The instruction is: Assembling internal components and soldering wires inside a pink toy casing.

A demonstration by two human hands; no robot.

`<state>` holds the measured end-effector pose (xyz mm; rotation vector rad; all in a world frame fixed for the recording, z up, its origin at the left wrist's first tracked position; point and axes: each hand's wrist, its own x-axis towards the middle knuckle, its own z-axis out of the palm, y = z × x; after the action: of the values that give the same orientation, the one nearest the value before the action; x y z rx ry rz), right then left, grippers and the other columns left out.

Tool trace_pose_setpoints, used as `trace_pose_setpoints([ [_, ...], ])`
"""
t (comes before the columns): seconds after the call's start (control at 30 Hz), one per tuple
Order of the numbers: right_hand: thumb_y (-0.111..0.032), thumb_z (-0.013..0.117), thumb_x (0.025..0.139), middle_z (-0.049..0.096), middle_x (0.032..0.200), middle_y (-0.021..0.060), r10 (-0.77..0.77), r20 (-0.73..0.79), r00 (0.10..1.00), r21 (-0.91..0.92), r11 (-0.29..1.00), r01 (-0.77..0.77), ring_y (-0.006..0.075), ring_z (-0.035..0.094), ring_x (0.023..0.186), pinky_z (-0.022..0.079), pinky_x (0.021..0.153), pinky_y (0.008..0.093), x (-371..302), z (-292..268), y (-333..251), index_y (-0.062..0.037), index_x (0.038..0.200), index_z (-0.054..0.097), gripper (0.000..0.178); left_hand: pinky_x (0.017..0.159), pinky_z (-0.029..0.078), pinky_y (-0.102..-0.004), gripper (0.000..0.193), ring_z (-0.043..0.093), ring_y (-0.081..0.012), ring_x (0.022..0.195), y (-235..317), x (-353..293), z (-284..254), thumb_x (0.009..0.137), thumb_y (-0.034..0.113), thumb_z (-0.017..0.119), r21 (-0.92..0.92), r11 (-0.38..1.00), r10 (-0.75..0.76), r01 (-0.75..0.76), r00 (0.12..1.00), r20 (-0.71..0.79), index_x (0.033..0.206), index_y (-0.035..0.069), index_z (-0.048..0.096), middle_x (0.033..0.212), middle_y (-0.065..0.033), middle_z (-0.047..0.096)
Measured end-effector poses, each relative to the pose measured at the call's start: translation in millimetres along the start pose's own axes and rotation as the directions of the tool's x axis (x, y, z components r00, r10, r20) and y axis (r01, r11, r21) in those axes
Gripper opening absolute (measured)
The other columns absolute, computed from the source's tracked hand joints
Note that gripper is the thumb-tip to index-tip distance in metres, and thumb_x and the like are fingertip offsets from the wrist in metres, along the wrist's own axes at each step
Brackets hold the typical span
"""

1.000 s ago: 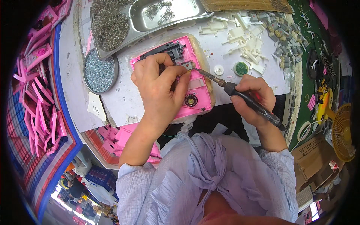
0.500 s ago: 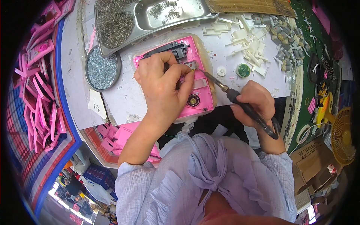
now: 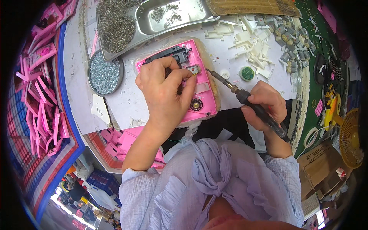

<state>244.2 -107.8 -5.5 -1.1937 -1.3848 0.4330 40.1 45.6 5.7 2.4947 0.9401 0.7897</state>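
A pink plastic casing (image 3: pixel 210 109) lies on a padded, plastic-wrapped block, with a black mechanism, a small metal motor (image 3: pixel 194 69) and a round speaker (image 3: pixel 196 104) inside. Over its left part is my left hand (image 3: pixel 165 86), thumb and forefinger pinched beside the motor on what looks like a thin wire (image 3: pixel 194 75); the other fingers hide part of the casing. My right hand (image 3: pixel 266 105) grips a soldering iron (image 3: pixel 249 103) by its black handle. The iron's tip points up and left, just right of the motor, apparently apart from it.
Beyond the casing stands a metal tray (image 3: pixel 180 23) of small springs, with a round dish of screws (image 3: pixel 105 73) to its left. White plastic parts (image 3: pixel 255 46), small motors (image 3: pixel 295 50) and a green-filled tub (image 3: pixel 247 73) lie right. Pink casings fill a basket (image 3: pixel 57 153) far left.
The soldering iron and my right hand have shifted slightly right and down, drawing the tip back from the motor. My left hand keeps its pinch with almost no movement.
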Motion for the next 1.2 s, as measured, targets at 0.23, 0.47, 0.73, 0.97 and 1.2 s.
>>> trace_pose_setpoints([
  [0.23,-0.002,0.084,0.075,0.067,0.076,0.0101,-0.012,-0.018,1.0,-0.019,1.0,0.012,0.0212,0.059,0.058,0.043,0.052,0.031,0.6,-1.8,4.3,-0.001,0.101,0.064,0.033,0.081,0.032,-0.0394,0.013,0.052,-0.0235,0.092,-0.6,0.6,-2.2,0.072,0.013,0.083,-0.018,1.0,-0.003,0.003,1.0,0.009,0.083,0.014,0.076,0.093,-0.0006,0.059],
  [0.47,-0.002,0.083,0.074,0.067,0.076,0.0091,-0.037,0.004,0.999,-0.032,0.999,0.037,0.0212,0.056,0.056,0.042,0.05,0.0318,5.8,1.4,11.2,-0.002,0.102,0.064,0.034,0.08,0.031,-0.041,0.01,0.052,-0.0244,0.09,6.9,7.9,-1.0,0.074,0.014,0.078,0.076,0.997,0.007,-0.009,1.0,0.024,0.082,0.013,0.072,0.091,-0.0027,0.056],
  [0.73,-0.001,0.083,0.073,0.066,0.075,0.0083,-0.048,0.011,0.999,-0.031,0.998,0.048,0.0211,0.055,0.055,0.041,0.049,0.0315,11.0,7.9,16.4,-0.0033,0.103,0.064,0.036,0.081,0.031,-0.0442,0.01,0.05,-0.0269,0.09,16.4,19.2,-4.3,0.072,0.013,0.074,0.19,0.981,0.015,-0.039,0.992,0.126,0.081,0.012,0.069,0.093,-0.006,0.052],
  [0.97,-0.001,0.083,0.073,0.067,0.077,0.0076,-0.047,0.034,0.998,-0.018,0.999,0.048,0.0207,0.055,0.055,0.041,0.048,0.0312,14.1,9.5,18.4,-0.0037,0.103,0.065,0.035,0.082,0.031,-0.0451,0.009,0.049,-0.0279,0.09,18.0,22.0,-6.4,0.073,0.013,0.073,0.223,0.974,0.004,-0.04,0.987,0.159,0.079,0.011,0.067,0.094,-0.0066,0.051],
  [1.2,-0.001,0.083,0.073,0.068,0.079,0.0066,-0.046,0.047,0.998,-0.041,0.998,0.048,0.0203,0.055,0.055,0.041,0.048,0.0313,14.6,11.1,20.7,-0.0042,0.103,0.065,0.035,0.084,0.032,-0.0466,0.008,0.049,-0.0288,0.091,18.7,24.4,-6.3,0.074,0.014,0.073,0.236,0.971,0.001,-0.045,0.984,0.18,0.078,0.011,0.066,0.095,-0.0069,0.05],
])
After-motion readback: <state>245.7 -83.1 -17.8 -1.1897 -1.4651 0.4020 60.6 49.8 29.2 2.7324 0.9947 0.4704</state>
